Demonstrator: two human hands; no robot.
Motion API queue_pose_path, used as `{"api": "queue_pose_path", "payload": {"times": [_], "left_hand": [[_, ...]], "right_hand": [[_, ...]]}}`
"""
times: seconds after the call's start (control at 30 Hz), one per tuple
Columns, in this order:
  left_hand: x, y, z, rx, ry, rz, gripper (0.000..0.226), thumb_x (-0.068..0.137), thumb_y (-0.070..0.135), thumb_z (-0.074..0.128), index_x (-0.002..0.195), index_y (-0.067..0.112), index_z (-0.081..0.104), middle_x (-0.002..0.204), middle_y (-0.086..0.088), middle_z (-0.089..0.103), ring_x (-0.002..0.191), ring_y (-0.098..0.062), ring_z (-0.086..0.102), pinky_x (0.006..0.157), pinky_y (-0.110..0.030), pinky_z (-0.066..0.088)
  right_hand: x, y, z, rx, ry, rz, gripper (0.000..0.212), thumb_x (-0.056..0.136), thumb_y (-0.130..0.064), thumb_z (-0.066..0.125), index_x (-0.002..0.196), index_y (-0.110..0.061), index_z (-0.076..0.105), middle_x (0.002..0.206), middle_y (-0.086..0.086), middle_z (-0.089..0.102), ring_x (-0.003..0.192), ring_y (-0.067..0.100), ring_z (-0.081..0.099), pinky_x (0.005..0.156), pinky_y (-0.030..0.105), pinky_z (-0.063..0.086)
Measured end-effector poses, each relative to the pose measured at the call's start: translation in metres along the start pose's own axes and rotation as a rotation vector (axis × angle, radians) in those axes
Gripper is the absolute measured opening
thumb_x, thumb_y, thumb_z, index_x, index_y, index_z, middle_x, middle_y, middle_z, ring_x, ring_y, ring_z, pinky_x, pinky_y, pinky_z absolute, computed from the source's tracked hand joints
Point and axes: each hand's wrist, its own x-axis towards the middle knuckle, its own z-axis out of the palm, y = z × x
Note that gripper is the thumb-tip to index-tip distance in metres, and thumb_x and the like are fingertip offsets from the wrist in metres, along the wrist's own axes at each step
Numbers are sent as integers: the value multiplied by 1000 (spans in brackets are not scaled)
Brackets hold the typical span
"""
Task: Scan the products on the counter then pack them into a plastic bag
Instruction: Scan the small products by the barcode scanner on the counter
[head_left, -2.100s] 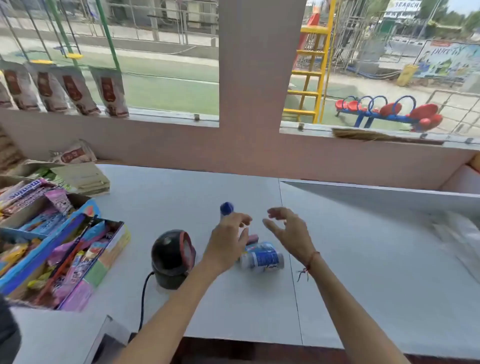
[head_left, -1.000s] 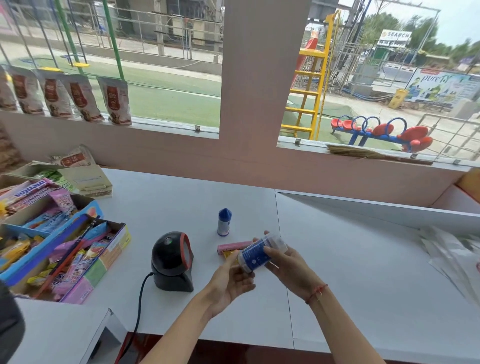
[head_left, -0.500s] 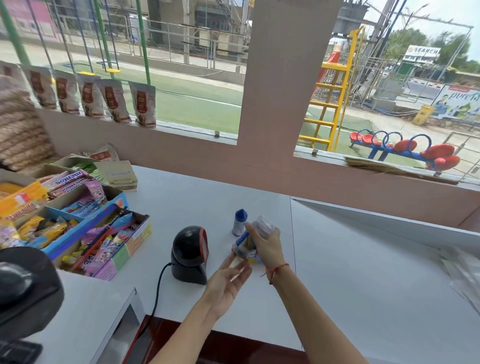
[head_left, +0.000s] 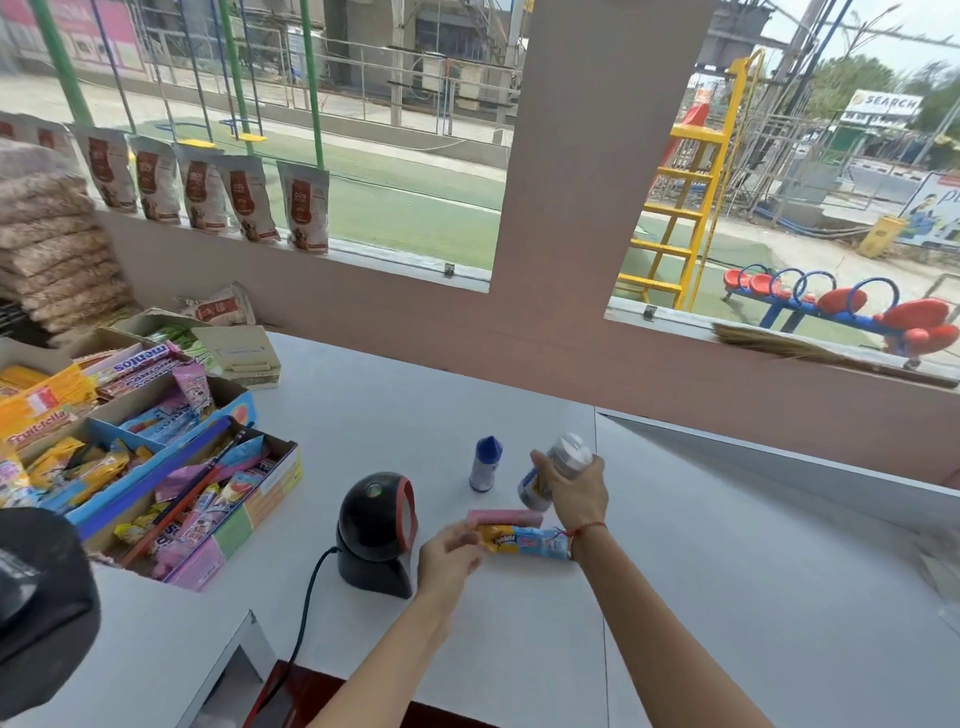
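Across the white worktop (head_left: 363, 410) in front of you, the goods sit in a loose cluster near the middle, under two wide window openings that look out on a green court and playground equipment. A row of brown-and-white pouches (head_left: 208, 192) stands along the left sill, and a broom (head_left: 810, 353) lies on the right sill. At your left, open cardboard boxes of sweets (head_left: 171, 467) crowd the worktop edge (Mentos and Fruittella labels are readable). A black dome-shaped scanner (head_left: 376, 530) with a red rim stands just left of the goods, its cable trailing off the near edge. Clear plastic bags (head_left: 940, 571) lie at the far right edge, well apart from everything else.

Your right hand (head_left: 574, 493) is closed around a small jar (head_left: 553, 470) with a blue label and a pale lid, holding it tilted, lid up and away from you, just above the worktop. A red thread is tied at that wrist.

Your left hand (head_left: 449, 558) is loosely open with fingers slightly curled, empty, between the scanner and the lying goods; whether its fingertips touch the yellow-and-blue packet (head_left: 524, 541) you cannot tell, since it is blurred.

That packet lies flat just below your right wrist. A pink bar (head_left: 504, 517) lies flat beside it on the far side. A small white bottle with a blue pointed cap (head_left: 485, 462) stands upright just left of the jar.
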Motion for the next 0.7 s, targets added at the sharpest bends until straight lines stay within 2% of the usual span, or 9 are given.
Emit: {"api": "queue_pose_path", "payload": {"times": [0.07,0.13,0.27,0.33,0.4,0.47,0.53,0.6,0.7], "left_hand": [[14,5,10,272,158,93,31,83,-4,56,110,10,63,100,-4,65,97,-21,59,85,-29,48],[28,14,25,492,239,174,38,87,1,55,124,10,54,118,-7,59,108,-22,58,92,-30,45],[59,32,55,739,333,372,57,84,8,64,136,9,41,134,-13,50,123,-28,48,98,-38,44],[78,34,62,768,306,359,64,81,9,69,138,13,38,136,-10,51,124,-28,48,101,-42,45],[92,31,65,729,272,311,53,79,10,70,127,13,48,126,-10,60,116,-29,55,98,-44,47],[94,28,64,668,249,291,38,81,13,69,116,13,55,116,-10,66,108,-29,59,94,-43,49],[90,24,62,643,219,365,39,81,17,70,118,15,58,114,-6,66,105,-26,59,87,-36,49],[83,23,61,666,153,490,44,79,22,72,121,21,59,110,-1,63,102,-23,58,82,-32,49],[65,30,63,591,-41,486,52,80,23,71,129,26,55,107,-2,59,99,-20,59,79,-26,53]], "right_hand": [[24,9,-10,-68,45,54,64,75,-30,77,122,-6,42,112,16,61,100,33,58,88,40,47],[45,18,-13,-139,54,79,64,75,-25,77,123,-4,40,116,21,62,105,38,59,90,43,48],[73,32,-15,-250,22,51,64,77,-23,75,126,-4,38,120,23,61,107,40,58,89,41,48],[83,38,-17,-296,-31,14,65,78,-22,75,129,-4,39,121,22,60,108,38,57,87,37,46],[88,45,-19,-359,-59,-77,73,74,-24,77,133,-4,39,129,18,55,116,36,51,96,36,40],[80,49,-21,-446,67,-254,78,71,-25,77,136,-7,39,132,13,48,120,30,42,101,31,31],[65,46,-21,-428,202,-497,62,76,-25,70,130,-12,44,124,9,49,111,22,41,96,17,33],[46,35,-15,-339,91,-653,44,85,-30,61,125,-17,48,116,2,53,106,15,46,90,16,42],[32,28,-6,-198,-264,-499,43,91,-31,58,132,-24,46,123,-7,54,113,10,50,89,16,44]]}}
